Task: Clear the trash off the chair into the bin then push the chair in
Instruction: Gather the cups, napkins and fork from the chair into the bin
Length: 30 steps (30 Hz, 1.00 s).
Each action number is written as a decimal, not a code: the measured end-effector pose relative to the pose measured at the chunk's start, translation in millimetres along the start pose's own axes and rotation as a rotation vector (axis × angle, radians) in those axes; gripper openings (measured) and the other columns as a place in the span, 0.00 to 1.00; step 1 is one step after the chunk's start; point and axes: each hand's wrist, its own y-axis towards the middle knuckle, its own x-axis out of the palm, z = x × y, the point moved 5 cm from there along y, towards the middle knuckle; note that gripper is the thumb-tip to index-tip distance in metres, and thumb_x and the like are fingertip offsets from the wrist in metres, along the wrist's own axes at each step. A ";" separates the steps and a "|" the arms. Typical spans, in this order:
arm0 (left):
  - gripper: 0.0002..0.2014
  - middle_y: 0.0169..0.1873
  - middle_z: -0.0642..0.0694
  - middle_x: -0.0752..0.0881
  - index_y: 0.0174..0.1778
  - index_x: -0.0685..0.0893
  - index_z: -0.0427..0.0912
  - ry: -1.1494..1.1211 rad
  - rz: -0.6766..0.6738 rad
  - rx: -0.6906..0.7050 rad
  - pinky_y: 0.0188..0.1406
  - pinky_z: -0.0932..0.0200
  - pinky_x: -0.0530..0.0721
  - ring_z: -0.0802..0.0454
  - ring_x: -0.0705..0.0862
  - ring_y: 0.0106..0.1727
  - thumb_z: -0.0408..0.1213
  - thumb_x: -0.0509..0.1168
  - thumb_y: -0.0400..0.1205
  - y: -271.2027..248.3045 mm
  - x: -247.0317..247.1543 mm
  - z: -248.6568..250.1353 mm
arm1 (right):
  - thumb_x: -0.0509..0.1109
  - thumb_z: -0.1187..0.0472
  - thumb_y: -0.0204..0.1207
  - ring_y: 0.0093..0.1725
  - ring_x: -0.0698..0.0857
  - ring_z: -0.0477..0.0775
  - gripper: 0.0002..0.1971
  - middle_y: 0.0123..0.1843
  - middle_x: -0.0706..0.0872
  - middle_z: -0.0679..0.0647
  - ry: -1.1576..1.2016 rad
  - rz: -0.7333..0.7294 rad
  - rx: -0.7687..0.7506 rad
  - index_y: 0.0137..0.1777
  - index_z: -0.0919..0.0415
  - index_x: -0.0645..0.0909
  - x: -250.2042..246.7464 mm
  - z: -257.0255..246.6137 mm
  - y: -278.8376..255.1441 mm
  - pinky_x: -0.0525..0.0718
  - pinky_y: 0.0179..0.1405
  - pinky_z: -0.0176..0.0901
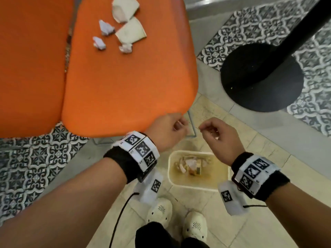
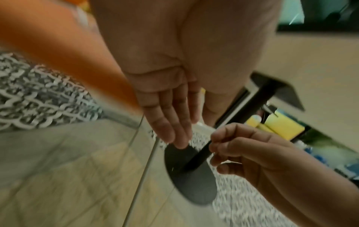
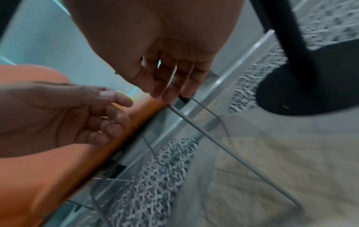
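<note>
The orange chair seat (image 1: 125, 77) carries trash at its far end: two white folded wrappers (image 1: 131, 31) and three small crumpled tissues (image 1: 99, 43). A cream bin (image 1: 169, 169) stands on the floor below my hands, with crumpled trash inside. My left hand (image 1: 179, 124) hovers at the seat's near right corner, fingers straight in the left wrist view (image 2: 178, 135), and holds nothing. My right hand (image 1: 206, 128) hangs above the bin, just right of the left, fingers loosely curled and empty. In the right wrist view its fingertips (image 3: 169, 92) point down beside the seat edge (image 3: 136, 122).
A second orange seat (image 1: 32, 65) adjoins on the left. A black round table base (image 1: 261, 77) with its pole stands on the patterned tiles at right. Thin metal chair legs (image 3: 213, 138) run under the seat. My white shoes (image 1: 159, 212) are just behind the bin.
</note>
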 end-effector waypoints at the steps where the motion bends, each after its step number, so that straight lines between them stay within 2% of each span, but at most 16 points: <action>1: 0.09 0.40 0.48 0.86 0.53 0.84 0.42 0.009 0.016 0.021 0.38 0.66 0.78 0.54 0.82 0.40 0.41 0.68 0.80 -0.7 -28.8 14.3 | 0.67 0.69 0.74 0.39 0.82 0.37 0.08 0.40 0.85 0.41 -0.003 -0.004 -0.059 0.44 0.54 0.83 -6.5 -33.2 13.9 0.77 0.40 0.21; 3: 0.10 0.40 0.49 0.86 0.54 0.84 0.44 0.011 0.093 0.052 0.35 0.64 0.76 0.54 0.81 0.38 0.43 0.67 0.80 1.4 -86.7 35.6 | 0.67 0.68 0.75 0.39 0.81 0.41 0.08 0.41 0.85 0.44 -0.020 -0.017 -0.150 0.45 0.55 0.84 -12.8 -92.9 47.2 0.76 0.40 0.24; 5: 0.11 0.39 0.48 0.84 0.55 0.84 0.43 -0.012 0.179 0.061 0.38 0.60 0.78 0.52 0.80 0.38 0.44 0.67 0.80 10.4 -142.0 45.5 | 0.66 0.68 0.74 0.39 0.81 0.45 0.08 0.41 0.84 0.46 -0.053 -0.026 -0.230 0.47 0.58 0.85 -10.6 -145.1 85.6 0.75 0.39 0.23; 6: 0.12 0.40 0.48 0.84 0.56 0.83 0.42 0.002 0.213 0.049 0.41 0.58 0.79 0.51 0.81 0.40 0.44 0.67 0.80 17.6 -165.9 43.4 | 0.66 0.68 0.74 0.41 0.81 0.46 0.08 0.42 0.84 0.46 -0.064 -0.039 -0.256 0.48 0.58 0.85 -5.9 -166.2 105.5 0.75 0.40 0.26; 9: 0.19 0.56 0.45 0.85 0.63 0.80 0.42 0.102 0.327 -0.048 0.56 0.51 0.82 0.46 0.84 0.56 0.47 0.67 0.79 47.7 -227.4 10.7 | 0.66 0.64 0.75 0.49 0.82 0.49 0.11 0.53 0.86 0.51 -0.167 -0.132 -0.266 0.56 0.57 0.83 18.9 -207.9 170.8 0.76 0.49 0.38; 11: 0.26 0.68 0.41 0.80 0.71 0.75 0.43 0.209 0.356 -0.108 0.66 0.48 0.78 0.42 0.79 0.68 0.48 0.68 0.78 73.1 -254.7 -19.7 | 0.68 0.61 0.74 0.59 0.81 0.54 0.18 0.63 0.84 0.54 -0.325 -0.192 -0.285 0.64 0.56 0.80 40.3 -221.5 216.7 0.77 0.58 0.43; 13: 0.33 0.75 0.39 0.73 0.77 0.69 0.43 0.293 0.361 -0.168 0.72 0.47 0.71 0.40 0.72 0.75 0.49 0.69 0.77 99.3 -275.2 -54.3 | 0.71 0.56 0.71 0.68 0.76 0.59 0.26 0.69 0.79 0.57 -0.468 -0.221 -0.315 0.70 0.54 0.76 63.1 -230.6 259.7 0.75 0.67 0.50; 15: 0.39 0.78 0.39 0.69 0.80 0.63 0.44 0.304 0.359 -0.219 0.77 0.45 0.67 0.39 0.66 0.79 0.50 0.71 0.74 125.5 -290.1 -89.8 | 0.75 0.47 0.67 0.76 0.67 0.62 0.38 0.78 0.71 0.57 -0.611 -0.262 -0.321 0.77 0.50 0.67 86.4 -231.3 295.9 0.68 0.75 0.55; 18: 0.54 0.85 0.39 0.52 0.84 0.47 0.50 0.258 0.305 -0.278 0.83 0.41 0.55 0.38 0.51 0.85 0.55 0.74 0.68 159.8 -301.5 -130.5 | 0.76 0.34 0.56 0.84 0.44 0.65 0.56 0.87 0.45 0.51 -0.778 -0.384 -0.228 0.81 0.36 0.47 119.1 -216.6 335.5 0.54 0.79 0.72; 20: 0.61 0.85 0.42 0.39 0.83 0.37 0.55 0.294 0.216 -0.282 0.84 0.40 0.48 0.36 0.41 0.85 0.55 0.77 0.65 178.9 -301.5 -142.9 | 0.77 0.31 0.52 0.83 0.36 0.69 0.61 0.86 0.32 0.49 -0.894 -0.467 -0.188 0.80 0.31 0.40 135.4 -202.9 347.1 0.53 0.76 0.77; 21: 0.64 0.84 0.44 0.35 0.82 0.34 0.56 0.333 0.156 -0.271 0.84 0.38 0.48 0.35 0.39 0.85 0.54 0.78 0.63 186.7 -300.6 -145.3 | 0.76 0.30 0.52 0.83 0.35 0.70 0.61 0.85 0.29 0.50 -0.960 -0.498 -0.192 0.80 0.31 0.40 140.6 -198.2 348.4 0.55 0.75 0.77; 22: 0.66 0.84 0.46 0.33 0.81 0.32 0.58 0.382 0.091 -0.259 0.83 0.35 0.50 0.34 0.39 0.84 0.54 0.79 0.62 193.8 -299.6 -147.2 | 0.76 0.29 0.53 0.83 0.36 0.71 0.59 0.85 0.29 0.50 -1.016 -0.520 -0.202 0.80 0.31 0.42 143.8 -195.6 349.6 0.58 0.74 0.76; 24: 0.64 0.84 0.51 0.35 0.80 0.33 0.64 0.516 -0.006 -0.229 0.79 0.32 0.60 0.34 0.46 0.84 0.53 0.78 0.62 205.7 -299.8 -149.4 | 0.75 0.30 0.56 0.82 0.41 0.72 0.54 0.86 0.37 0.51 -1.068 -0.544 -0.219 0.80 0.33 0.49 143.8 -194.4 351.9 0.66 0.73 0.71; 26: 0.54 0.85 0.53 0.43 0.80 0.43 0.66 0.609 -0.022 -0.176 0.74 0.36 0.69 0.34 0.57 0.79 0.48 0.74 0.67 213.6 -302.3 -146.5 | 0.74 0.34 0.60 0.80 0.48 0.72 0.47 0.85 0.48 0.53 -1.078 -0.574 -0.249 0.78 0.33 0.55 141.0 -198.1 353.8 0.73 0.68 0.65; 28: 0.42 0.84 0.49 0.52 0.79 0.57 0.60 0.601 -0.007 -0.115 0.69 0.42 0.74 0.35 0.64 0.73 0.37 0.70 0.71 218.5 -305.8 -142.8 | 0.75 0.39 0.63 0.77 0.56 0.70 0.41 0.80 0.58 0.53 -1.071 -0.610 -0.272 0.76 0.33 0.60 138.5 -204.0 357.4 0.78 0.61 0.60; 30: 0.34 0.80 0.46 0.59 0.74 0.67 0.53 0.554 -0.013 -0.079 0.65 0.43 0.78 0.35 0.69 0.70 0.31 0.68 0.72 222.4 -309.4 -141.6 | 0.76 0.43 0.62 0.72 0.62 0.67 0.38 0.74 0.65 0.52 -1.053 -0.642 -0.274 0.73 0.34 0.66 135.7 -212.1 364.5 0.81 0.55 0.56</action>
